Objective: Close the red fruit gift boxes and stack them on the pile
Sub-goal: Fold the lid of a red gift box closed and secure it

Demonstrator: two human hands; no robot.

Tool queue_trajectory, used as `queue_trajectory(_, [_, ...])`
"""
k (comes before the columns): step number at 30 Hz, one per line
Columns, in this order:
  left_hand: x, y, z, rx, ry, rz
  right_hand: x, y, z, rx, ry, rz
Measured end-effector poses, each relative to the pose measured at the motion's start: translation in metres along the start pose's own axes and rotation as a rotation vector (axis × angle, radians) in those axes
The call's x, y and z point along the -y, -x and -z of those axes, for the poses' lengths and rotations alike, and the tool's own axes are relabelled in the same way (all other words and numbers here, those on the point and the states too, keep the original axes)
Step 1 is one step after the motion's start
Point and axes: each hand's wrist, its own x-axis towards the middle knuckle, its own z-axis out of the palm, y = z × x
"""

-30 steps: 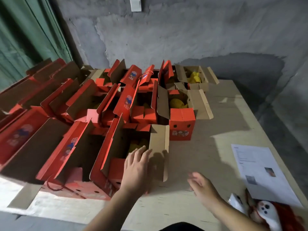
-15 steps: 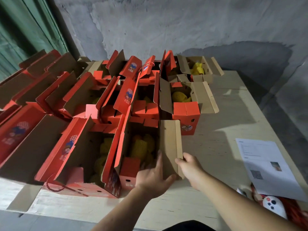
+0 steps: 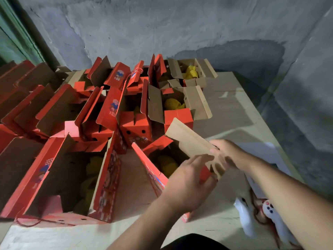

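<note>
One open red fruit gift box (image 3: 153,170) stands angled in front of me, apart from the row, with yellow net-wrapped fruit (image 3: 167,163) inside. Its right flap (image 3: 187,139), brown on the inside, is raised and tilted over the opening. My right hand (image 3: 225,152) grips the near end of that flap. My left hand (image 3: 187,184) hovers over the box's near end with fingers spread, close to the flap; motion blur hides whether it touches. The box's red left flap stands upright.
Several more open red boxes (image 3: 59,177) crowd the left and back of the wooden table (image 3: 234,114). A paper sheet (image 3: 266,152) lies to the right, under my right arm. White and red objects (image 3: 270,213) sit at the near right edge.
The box has come out of the row toward me and turned. My right hand has lifted the brown flap inward. My left hand has let go of the flap.
</note>
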Motion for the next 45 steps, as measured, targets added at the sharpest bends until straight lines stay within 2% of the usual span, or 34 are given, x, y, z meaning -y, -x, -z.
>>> queue_trajectory(2, [0.015,-0.013,0.025,-0.11,-0.047,-0.006,0.004,-0.01,0.0,-0.106,0.274,0.063])
queue_trajectory(4, [0.052,-0.025,0.052,-0.164,-0.197,0.079,0.003,-0.008,-0.017,-0.299,0.576,0.118])
queue_trajectory(7, [0.11,-0.034,0.078,-0.016,-0.455,0.38,0.006,0.011,-0.058,-0.731,0.677,0.217])
queue_trajectory(9, [0.13,-0.037,0.08,0.118,-0.459,0.47,0.0,0.026,-0.08,-0.876,0.633,0.303])
queue_trajectory(11, [0.138,-0.041,0.078,0.257,-0.503,0.456,-0.018,0.048,-0.103,-0.814,0.581,0.3])
queue_trajectory(13, [0.14,-0.044,0.08,0.381,-0.521,0.47,-0.035,0.079,-0.126,-0.603,0.564,0.234])
queue_trajectory(15, [0.14,-0.042,0.085,0.477,-0.524,0.513,-0.046,0.099,-0.142,-0.408,0.406,0.196])
queue_trajectory(18, [0.135,-0.027,0.092,0.594,-0.444,0.625,-0.06,0.091,-0.139,-0.236,0.149,0.201])
queue_trajectory(21, [0.135,-0.003,0.089,0.665,-0.347,0.672,-0.07,0.081,-0.122,-0.106,0.146,0.234])
queue_trajectory(24, [0.143,0.019,0.083,0.586,-0.166,0.663,-0.073,0.086,-0.108,-0.065,0.029,0.291])
queue_trajectory(26, [0.151,0.026,0.088,0.511,0.079,0.684,-0.07,0.09,-0.11,-0.149,0.104,0.316])
queue_trajectory(28, [0.16,0.032,0.097,0.503,0.235,0.657,-0.069,0.096,-0.113,-0.236,0.174,0.328])
queue_trajectory(29, [0.165,0.033,0.1,0.503,0.225,0.593,-0.067,0.1,-0.114,-0.253,0.172,0.314])
queue_trajectory(31, [0.175,0.033,0.094,0.468,0.06,0.424,-0.066,0.107,-0.114,-0.267,0.154,0.298])
queue_trajectory(34, [0.174,0.04,0.077,0.22,0.028,0.341,-0.067,0.113,-0.115,-0.268,0.173,0.275])
queue_trajectory(36, [0.179,0.042,0.072,0.166,0.213,0.29,-0.066,0.114,-0.115,-0.21,0.104,0.208])
queue_trajectory(41, [0.178,0.055,0.054,0.008,0.621,0.466,-0.063,0.114,-0.097,0.065,-0.005,0.095])
queue_trajectory(43, [0.182,0.063,0.044,-0.037,0.857,0.558,-0.063,0.117,-0.09,0.177,0.078,0.046])
queue_trajectory(45, [0.187,0.068,0.036,-0.045,1.002,0.609,-0.064,0.119,-0.089,0.219,0.183,0.02])
